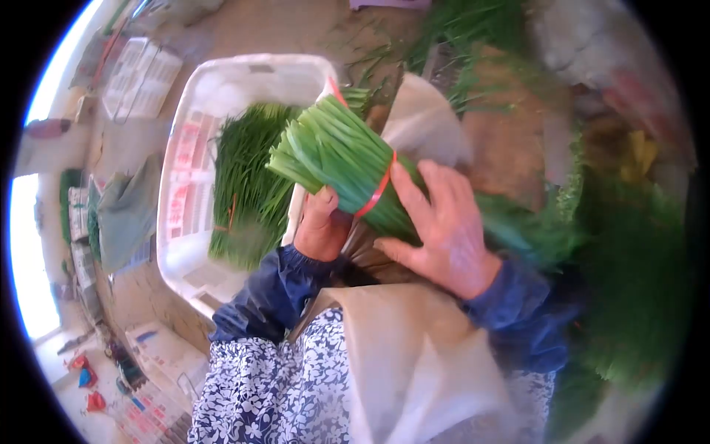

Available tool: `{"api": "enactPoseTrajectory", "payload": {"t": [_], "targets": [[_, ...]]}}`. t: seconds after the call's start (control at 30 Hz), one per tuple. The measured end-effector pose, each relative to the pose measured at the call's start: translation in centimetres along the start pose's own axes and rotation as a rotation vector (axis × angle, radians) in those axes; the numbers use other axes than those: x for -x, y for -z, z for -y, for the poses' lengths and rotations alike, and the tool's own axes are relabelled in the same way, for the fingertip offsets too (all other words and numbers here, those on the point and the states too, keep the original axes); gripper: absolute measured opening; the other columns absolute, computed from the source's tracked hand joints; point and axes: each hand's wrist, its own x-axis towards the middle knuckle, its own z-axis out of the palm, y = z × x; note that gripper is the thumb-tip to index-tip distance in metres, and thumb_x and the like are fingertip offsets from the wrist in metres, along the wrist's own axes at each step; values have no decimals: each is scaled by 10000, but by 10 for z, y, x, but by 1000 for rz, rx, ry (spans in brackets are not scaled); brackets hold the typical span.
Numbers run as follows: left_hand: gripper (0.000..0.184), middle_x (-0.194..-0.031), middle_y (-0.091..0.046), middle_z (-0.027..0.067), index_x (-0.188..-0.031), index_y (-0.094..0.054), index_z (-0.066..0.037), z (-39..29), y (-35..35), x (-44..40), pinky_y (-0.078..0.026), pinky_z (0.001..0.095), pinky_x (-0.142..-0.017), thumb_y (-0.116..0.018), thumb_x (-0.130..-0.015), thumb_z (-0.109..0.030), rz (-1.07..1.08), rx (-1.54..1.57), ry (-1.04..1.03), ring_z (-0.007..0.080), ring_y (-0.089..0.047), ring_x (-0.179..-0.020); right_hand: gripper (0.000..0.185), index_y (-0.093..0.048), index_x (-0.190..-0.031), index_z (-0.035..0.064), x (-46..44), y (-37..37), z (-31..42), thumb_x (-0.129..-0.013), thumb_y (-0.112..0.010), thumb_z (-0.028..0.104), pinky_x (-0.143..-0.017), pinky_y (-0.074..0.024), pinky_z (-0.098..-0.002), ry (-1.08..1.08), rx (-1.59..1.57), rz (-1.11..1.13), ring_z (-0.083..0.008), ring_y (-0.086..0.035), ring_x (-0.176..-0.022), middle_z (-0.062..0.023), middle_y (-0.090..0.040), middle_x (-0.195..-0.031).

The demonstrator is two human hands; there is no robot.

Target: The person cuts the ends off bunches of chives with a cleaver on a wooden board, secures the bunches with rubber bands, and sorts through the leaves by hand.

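Note:
A thick bundle of green garlic chives (344, 152) lies tilted across my lap, its pale cut ends up and to the left. A red band (379, 186) goes around it. My left hand (323, 228) supports the bundle from below near the cut ends, thumb against the stalks and other fingers hidden underneath. My right hand (447, 229) grips the bundle from the other side, fingertips by the red band and thumb along the lower edge. The leafy end runs behind my right hand.
A white plastic basket (168, 251) stands at my left, with banded chives (251, 185) in it. Loose greens (629, 259) are heaped at my right, and more (473, 29) lie ahead. Another white crate (140, 78) sits at the far left. A beige apron sheet (414, 355) covers my lap.

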Motion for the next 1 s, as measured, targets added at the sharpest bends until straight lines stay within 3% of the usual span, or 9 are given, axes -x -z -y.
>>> {"api": "enactPoseTrajectory", "payload": {"t": [0.2,0.27,0.33,0.47,0.53,0.63,0.77,0.83,1.0], "targets": [[753,-1334,-533,82,-1382,-420,-75,5,-12,-25,-363,443,-1081,-772,-737,-238,414,221,-3,273,-504,-1236,925,-402,-1378,3,12,40,-19,-638,-831,357,-964,-395,-469,-145,105,-156,-405,-463,-1149,-233,-430,-1296],[726,-1320,-541,92,-1381,-426,-62,12,-6,-40,-391,434,-1065,-749,-742,-180,469,274,-18,277,-506,-1231,1075,-265,-1452,-8,6,23,-36,-623,-843,360,-998,-382,-453,-202,-261,-151,-397,-461,-1193,-251,-401,-1365],[709,-1301,-554,92,-1379,-429,-57,0,13,-64,-406,420,-1047,-737,-748,-152,418,155,155,269,-518,-1210,1179,-163,-1479,-20,-5,29,-21,-605,-853,369,-990,-384,-436,-359,-637,-47,-386,-480,-1179,-257,-420,-1366],[678,-1261,-579,93,-1376,-436,-45,-49,95,-59,-437,393,-1012,-712,-759,-98,158,-119,501,254,-541,-1170,1183,-245,-1443,-58,2,-2,2,-523,-871,342,-901,-408,-437,-236,-124,-6,-370,-517,-1010,-205,-522,-1172],[600,-1198,-610,98,-1344,-466,-4,-92,122,-52,-460,352,-965,-665,-779,-33,183,-1161,152,217,-570,-1098,1119,-336,-1404,-54,12,-39,-6,-510,-860,370,-880,-404,-435,-164,74,-49,-344,-518,-997,-189,-527,-1157],[534,-1166,-624,112,-1283,-509,37,-163,62,1,-458,345,-951,-656,-776,-42,-217,-1153,-288,198,-577,-1071,1064,-397,-1367,-46,7,-35,9,-515,-852,399,-868,-393,-439,-123,115,38,-324,-515,-987,-174,-530,-1132],[585,-1228,-598,132,-1298,-500,24,-156,-21,15,-428,366,-988,-713,-781,-147,270,-1393,-813,229,-546,-1160,905,-474,-1305,-30,-1,-15,16,-584,-821,391,-857,-381,-451,-51,16,193,-326,-518,-983,-165,-541,-1104],[656,-1296,-545,236,-1368,-407,53,-142,-37,9,-336,417,-1078,-615,-856,-301,318,-1355,-673,297,-507,-1239,794,-513,-1276,-4,-10,-11,10,-632,-799,361,-854,-385,-448,25,-8,130,-328,-520,-976,-164,-543,-1105],[647,-1331,-518,232,-1405,-362,40,-130,-63,-9,-348,408,-1054,-417,-950,-416,284,-1018,-537,295,-479,-1267,407,-640,-1074,69,-14,-46,3,-691,-748,154,-718,-477,-379,201,-207,-152,-294,-592,-874,-129,-580,-1049]]}}
